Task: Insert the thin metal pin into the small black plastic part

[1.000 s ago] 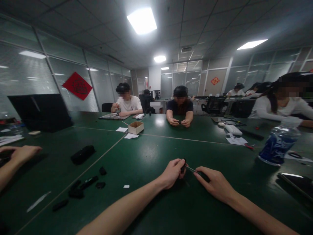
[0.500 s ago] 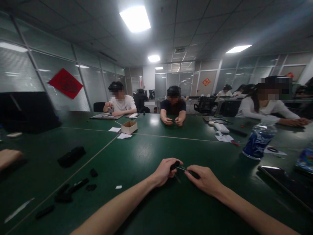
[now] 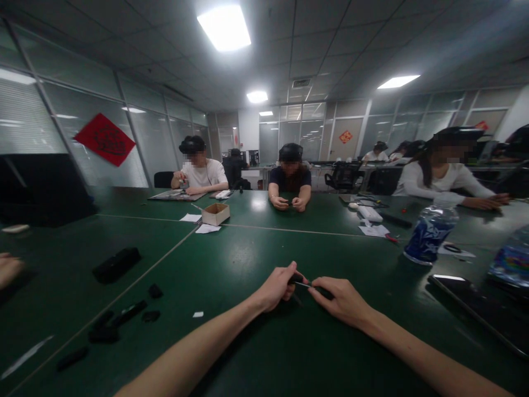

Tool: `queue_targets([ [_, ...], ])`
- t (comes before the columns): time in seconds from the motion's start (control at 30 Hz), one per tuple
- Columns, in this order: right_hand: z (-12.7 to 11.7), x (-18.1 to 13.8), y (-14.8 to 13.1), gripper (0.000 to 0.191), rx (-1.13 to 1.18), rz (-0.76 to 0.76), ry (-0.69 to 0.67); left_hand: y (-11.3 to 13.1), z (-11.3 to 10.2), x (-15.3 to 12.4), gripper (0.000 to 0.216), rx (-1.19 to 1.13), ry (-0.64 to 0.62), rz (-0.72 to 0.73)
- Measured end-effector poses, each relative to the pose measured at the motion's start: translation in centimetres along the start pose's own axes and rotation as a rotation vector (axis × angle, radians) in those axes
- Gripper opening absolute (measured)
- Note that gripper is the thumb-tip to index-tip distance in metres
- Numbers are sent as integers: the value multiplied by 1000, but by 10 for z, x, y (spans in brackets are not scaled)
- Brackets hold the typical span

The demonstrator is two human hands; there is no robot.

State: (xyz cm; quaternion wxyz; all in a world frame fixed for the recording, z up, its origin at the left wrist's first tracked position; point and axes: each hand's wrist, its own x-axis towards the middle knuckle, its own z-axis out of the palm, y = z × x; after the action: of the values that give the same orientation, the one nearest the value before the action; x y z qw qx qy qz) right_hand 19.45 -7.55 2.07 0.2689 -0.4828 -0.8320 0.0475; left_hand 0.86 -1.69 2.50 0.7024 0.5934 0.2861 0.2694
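Note:
In the head view, my left hand (image 3: 276, 288) is closed around a small black part (image 3: 295, 279), its thumb lying over the top. Most of that part is covered by the fingers. My right hand (image 3: 342, 299) grips the dark handle of a screwdriver (image 3: 324, 291). Its thin metal shaft points left and its tip meets the black part; the exact contact spot is too small to make out. Both hands are just above the green table (image 3: 248, 347).
Left are several loose black pieces (image 3: 129, 313), a black case (image 3: 117, 265) and a white scrap (image 3: 198, 314). Right are a phone (image 3: 475, 309) and a water bottle (image 3: 431, 231). A small box (image 3: 215, 214) stands farther back. Co-workers sit across; another person's hand (image 3: 10, 269) shows at far left.
My left thumb has shifted across the black part, which shows less now. The screwdriver stays against it. The whole view has turned slightly, sliding the scene a little left.

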Motion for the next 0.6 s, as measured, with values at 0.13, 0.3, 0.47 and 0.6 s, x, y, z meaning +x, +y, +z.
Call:
queue_targets([
  [0.13, 0, -1, 0, 33, -9, -1, 0, -1, 0, 1, 62, -1, -2, 13],
  [0.3, 1, 0, 1, 32, -31, -1, 7, -4, -1, 2, 58, -2, -14, 38],
  [0.47, 1, 0, 1, 31, -21, -7, 3, -4, -1, 2, 62, 23, 7, 23],
  [0.6, 0, -1, 1, 32, -19, -15, 1, -4, -1, 2, 62, 31, -10, 28],
])
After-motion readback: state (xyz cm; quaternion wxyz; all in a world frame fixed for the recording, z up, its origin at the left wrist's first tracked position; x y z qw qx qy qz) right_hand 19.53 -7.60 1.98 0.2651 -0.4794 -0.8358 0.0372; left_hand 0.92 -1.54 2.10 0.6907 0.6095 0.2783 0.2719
